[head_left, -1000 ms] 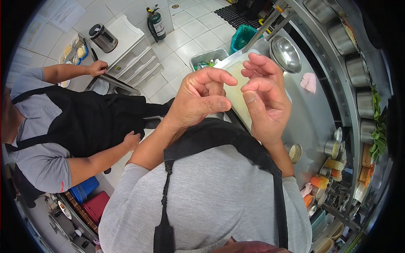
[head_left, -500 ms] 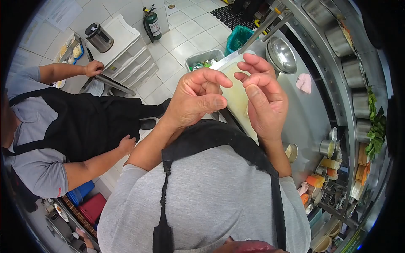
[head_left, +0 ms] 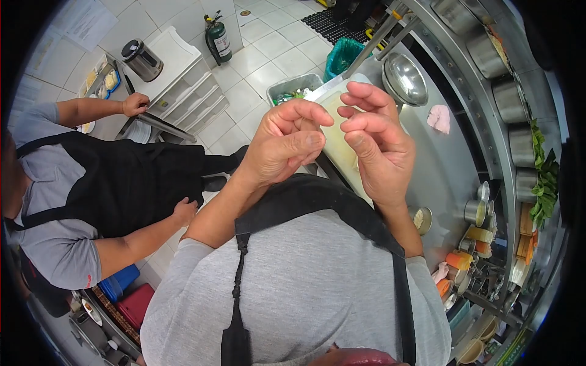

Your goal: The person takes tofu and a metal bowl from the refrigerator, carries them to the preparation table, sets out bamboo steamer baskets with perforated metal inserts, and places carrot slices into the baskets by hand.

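Observation:
I hold both bare hands up in front of my chest, facing each other with a small gap between. My left hand has bent fingers, with thumb and forefinger apart and nothing between them. Opposite it, my right hand is loosely curled, its thumb close to the forefinger and no object visible in it. Partly hidden behind my hands, a pale cutting board lies on the steel counter. Metal bowls stand beyond my right hand, near a pink cloth.
A co-worker in a black apron stands at the left, one hand on a counter edge. Metal containers and leafy greens line the right shelf. A small bowl sits by my right forearm. A green bin is ahead.
My right hand's fingers have shifted slightly, with the thumb and forefinger a little lower. My left hand has barely moved. The co-worker's pose is nearly the same.

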Demonstrator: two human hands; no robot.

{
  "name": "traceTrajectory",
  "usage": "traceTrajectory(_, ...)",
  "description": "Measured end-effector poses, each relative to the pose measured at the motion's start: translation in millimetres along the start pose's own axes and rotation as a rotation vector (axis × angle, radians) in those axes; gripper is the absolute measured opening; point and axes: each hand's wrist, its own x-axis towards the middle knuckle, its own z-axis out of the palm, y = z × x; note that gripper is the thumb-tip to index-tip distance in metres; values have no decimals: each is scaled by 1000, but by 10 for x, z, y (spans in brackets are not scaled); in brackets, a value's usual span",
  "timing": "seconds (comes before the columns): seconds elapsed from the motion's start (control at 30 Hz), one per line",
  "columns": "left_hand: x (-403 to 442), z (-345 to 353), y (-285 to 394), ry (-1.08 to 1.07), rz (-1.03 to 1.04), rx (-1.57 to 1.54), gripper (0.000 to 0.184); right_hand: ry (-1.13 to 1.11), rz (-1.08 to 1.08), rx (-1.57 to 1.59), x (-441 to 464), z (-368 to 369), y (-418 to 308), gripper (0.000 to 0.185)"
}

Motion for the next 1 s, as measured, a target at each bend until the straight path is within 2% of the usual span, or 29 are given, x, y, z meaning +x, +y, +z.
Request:
traceTrajectory(0.23,13,5,-4,-3,6,-6,23,11,79,55,-26,-60,0,16)
traceTrajectory(0.3,7,-5,27,-2,12,22,24,50,131,181,-34,-85,39,14)
traceTrajectory(0.37,-8,-124,47,-53,3,57,32,56,133,133,-54,-143,72,10)
traceTrajectory(0.47,-19,-294,106,56,-14,100,34,60,228,32,-106,-266,25,8)
traceTrajectory(0.67,-1,-870,73,93,-105,-67,36,296,388,-54,-678,-457,31,4)
traceTrajectory(0.73,91,-991,1,85,-150,-114,35,368,540,-43,-926,-476,23,4)
traceTrajectory(0.8,234,-1120,-99,10,-212,-178,34,481,587,-103,-1210,-506,33,6)
traceTrajectory(0.9,480,-1239,-280,-65,-261,-269,33,525,617,-326,-1720,-591,-11,11)
traceTrajectory(0.97,646,-1255,-397,-98,-278,-300,36,528,709,-589,-2287,-717,36,14)
traceTrajectory(1.0,706,-1231,-458,-111,-299,-316,36,606,777,-659,-2636,-774,88,18)
